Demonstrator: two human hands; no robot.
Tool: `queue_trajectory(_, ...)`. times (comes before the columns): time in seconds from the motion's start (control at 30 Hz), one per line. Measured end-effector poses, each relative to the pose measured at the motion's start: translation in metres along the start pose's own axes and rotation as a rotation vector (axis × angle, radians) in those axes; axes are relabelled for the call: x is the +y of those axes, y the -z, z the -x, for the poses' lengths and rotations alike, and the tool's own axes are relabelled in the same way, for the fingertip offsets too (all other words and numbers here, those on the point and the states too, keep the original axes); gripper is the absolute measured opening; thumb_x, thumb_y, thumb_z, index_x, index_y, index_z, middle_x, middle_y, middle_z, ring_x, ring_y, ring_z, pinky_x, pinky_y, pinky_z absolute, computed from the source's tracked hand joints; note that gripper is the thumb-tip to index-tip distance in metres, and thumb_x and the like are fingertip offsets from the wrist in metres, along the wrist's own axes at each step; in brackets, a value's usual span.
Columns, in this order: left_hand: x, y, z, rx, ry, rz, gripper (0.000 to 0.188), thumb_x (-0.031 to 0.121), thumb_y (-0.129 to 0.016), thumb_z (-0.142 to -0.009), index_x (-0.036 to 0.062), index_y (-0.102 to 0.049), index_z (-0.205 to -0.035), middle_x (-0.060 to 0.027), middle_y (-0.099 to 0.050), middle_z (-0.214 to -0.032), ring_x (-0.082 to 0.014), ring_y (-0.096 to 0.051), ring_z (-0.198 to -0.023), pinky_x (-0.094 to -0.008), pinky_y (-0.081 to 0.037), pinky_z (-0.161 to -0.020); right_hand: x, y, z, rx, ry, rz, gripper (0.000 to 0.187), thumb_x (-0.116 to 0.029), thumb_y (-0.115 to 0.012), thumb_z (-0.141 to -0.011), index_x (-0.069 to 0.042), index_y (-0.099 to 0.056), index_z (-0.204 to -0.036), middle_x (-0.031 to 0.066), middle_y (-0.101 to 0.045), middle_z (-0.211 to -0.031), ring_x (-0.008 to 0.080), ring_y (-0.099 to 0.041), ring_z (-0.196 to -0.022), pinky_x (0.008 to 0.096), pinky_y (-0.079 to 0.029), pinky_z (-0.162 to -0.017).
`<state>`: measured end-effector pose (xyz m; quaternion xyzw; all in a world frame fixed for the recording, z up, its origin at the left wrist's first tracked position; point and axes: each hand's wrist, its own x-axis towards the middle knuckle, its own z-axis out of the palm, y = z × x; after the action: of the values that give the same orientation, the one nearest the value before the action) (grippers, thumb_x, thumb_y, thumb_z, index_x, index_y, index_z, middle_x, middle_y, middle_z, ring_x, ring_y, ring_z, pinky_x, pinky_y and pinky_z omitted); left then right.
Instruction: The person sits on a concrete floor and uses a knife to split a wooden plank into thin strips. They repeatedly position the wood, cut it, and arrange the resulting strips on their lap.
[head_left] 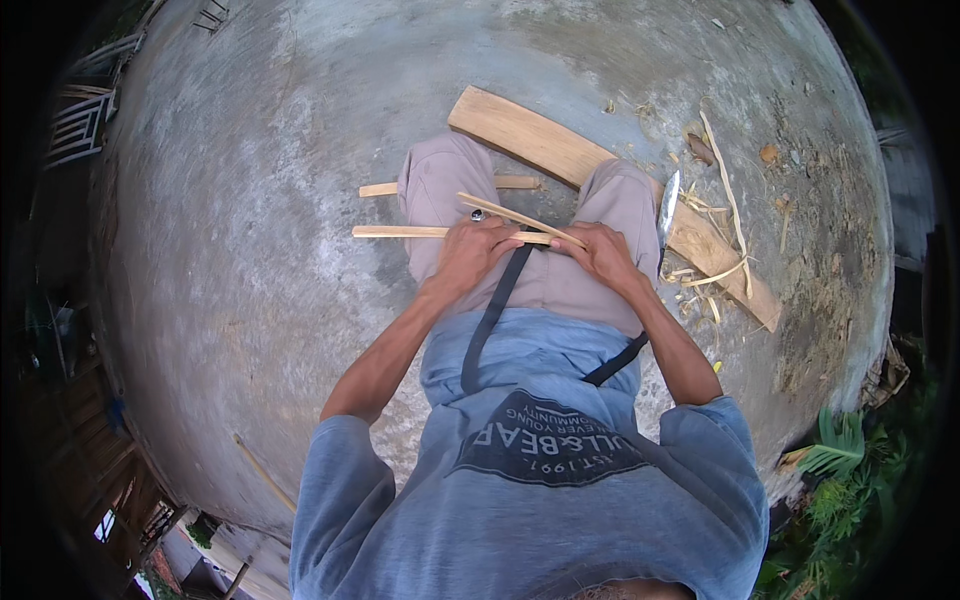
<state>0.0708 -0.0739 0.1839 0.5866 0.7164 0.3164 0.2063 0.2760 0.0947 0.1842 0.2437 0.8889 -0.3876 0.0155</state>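
Observation:
Over my lap, my left hand (468, 246) is closed round a pale wooden strip (400, 232), perhaps bamboo, whose long end sticks out to the left. My right hand (603, 250) pinches the strip's right end between thumb and fingers. A second thin strip (500, 209) slants up and left from my right fingers, passing above the first. The two strips meet at my right fingertips; whether they are joined there is hidden. Dark straps (497, 310) hang near my waist, one running up to the strip between my hands.
A thick wooden plank (530, 130) lies on the concrete floor (250, 250), passing behind my right knee. A knife (669, 207) with a bright blade rests beside that knee. Shavings (705, 285) and a long peeled strip (735, 190) lie around the plank. Another wooden piece (378, 189) lies behind my left knee.

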Motion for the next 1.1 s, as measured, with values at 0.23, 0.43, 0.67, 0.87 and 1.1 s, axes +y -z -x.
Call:
queue_trajectory(0.23,0.003,-0.001,0.002,0.014,-0.061,-0.144,0.024,0.027,-0.072,-0.093,0.0081,-0.077,-0.106,-0.0066,-0.069,-0.091,-0.0288,-0.066,-0.083,-0.0416,-0.047,-0.074,0.021,-0.004,-0.003,-0.070,-0.042,-0.156,0.036,-0.044,-0.064,-0.101,-0.011,-0.077,-0.107,0.0101,-0.068,-0.078,0.0259,-0.064,-0.072,0.0397,-0.048,-0.066)
queue_trajectory(0.43,-0.002,-0.007,0.004,0.043,-0.062,-0.134,0.023,0.026,-0.071,-0.093,0.0079,-0.077,-0.107,-0.0043,-0.067,-0.089,-0.0259,-0.064,-0.080,-0.0399,-0.043,-0.077,0.027,0.004,-0.012,-0.297,-0.186,-0.197,0.045,-0.055,-0.054,-0.103,-0.017,-0.076,-0.099,0.0088,-0.069,-0.080,0.0267,-0.067,-0.079,0.0407,-0.049,-0.071)
queue_trajectory(0.67,0.000,0.001,-0.002,-0.010,-0.012,-0.068,0.029,0.026,-0.077,-0.088,0.0060,-0.076,-0.109,-0.0064,-0.066,-0.096,-0.0277,-0.064,-0.086,-0.0432,-0.044,-0.083,0.025,-0.002,-0.003,-0.136,-0.072,-0.122,0.045,-0.055,-0.051,-0.104,-0.018,-0.076,-0.098,0.0091,-0.069,-0.085,0.0282,-0.067,-0.084,0.0419,-0.048,-0.076)
queue_trajectory(0.87,0.046,0.020,-0.009,0.366,-0.153,-0.319,0.027,0.023,-0.076,-0.090,0.0048,-0.075,-0.110,-0.0141,-0.062,-0.123,-0.0350,-0.066,-0.102,-0.0484,-0.046,-0.099,-0.002,0.029,-0.004,-0.036,-0.154,-0.100,0.045,-0.054,-0.054,-0.104,-0.014,-0.075,-0.104,0.0105,-0.069,-0.083,0.0277,-0.066,-0.081,0.0388,-0.049,-0.075)
queue_trajectory(1.1,0.069,0.018,-0.032,-0.055,0.206,-0.114,0.026,0.020,-0.075,-0.091,0.0028,-0.073,-0.110,-0.0181,-0.051,-0.140,-0.0409,-0.061,-0.109,-0.0526,-0.047,-0.095,-0.011,0.020,-0.019,-0.052,-0.024,-0.066,0.048,-0.057,-0.054,-0.103,-0.014,-0.075,-0.102,0.0120,-0.070,-0.083,0.0306,-0.067,-0.084,0.0390,-0.050,-0.077)
